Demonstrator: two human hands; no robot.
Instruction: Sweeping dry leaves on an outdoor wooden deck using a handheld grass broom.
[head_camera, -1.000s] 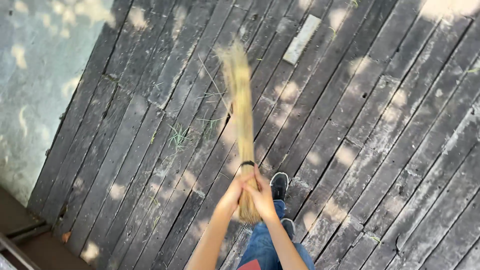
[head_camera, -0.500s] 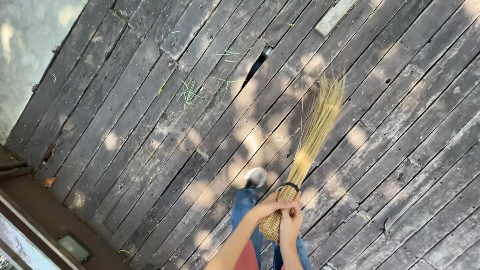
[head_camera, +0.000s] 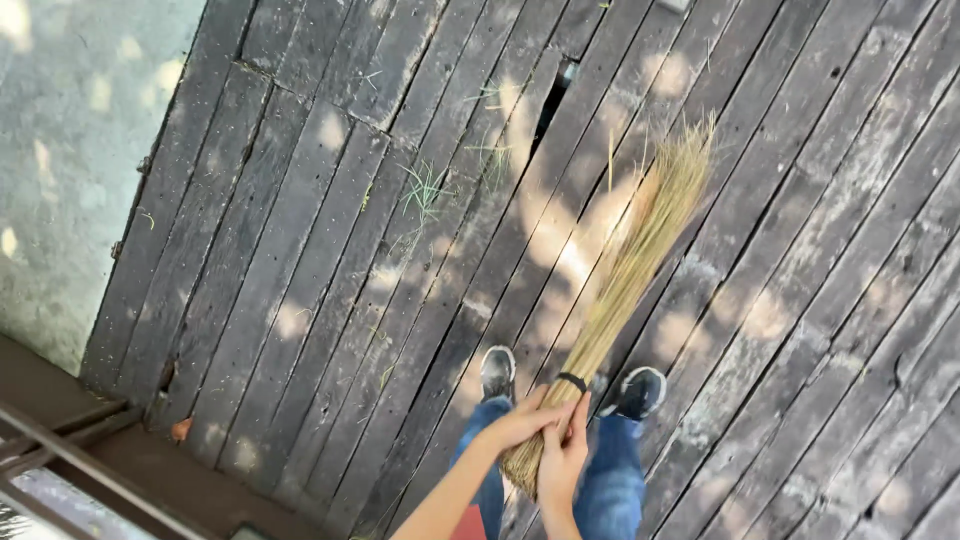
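1. My left hand (head_camera: 520, 425) and right hand (head_camera: 562, 462) are both wrapped around the thick bound end of a straw broom (head_camera: 625, 285), the fingers curled tight on it. The hands sit touching one another, just below the dark band (head_camera: 572, 381) that cinches the bundle. I judge that gripping both hands at this one spot gives control of the long free end.
2. The broom runs up and to the right from my hands, over the dark deck boards (head_camera: 330, 250). Its tips (head_camera: 690, 150) fan out well away from my body. Whether they touch the wood I cannot tell.
3. The broom is a bundle of pale yellow-tan stalks with no separate handle. It is narrow and dense at the band and loosens into a thin spread at the far end. A few stray stalks stand off from the main sheaf.
4. My shoes (head_camera: 497, 372) stand on the boards on either side of the bound end, with blue trouser legs (head_camera: 610, 480) below.
5. Green grass wisps (head_camera: 425, 190) lie on the boards to the left of the broom, near a dark gap (head_camera: 552, 100) between planks. Dappled sunlight falls across the weathered wood, and a grey concrete surface (head_camera: 70, 160) borders the deck on the left.
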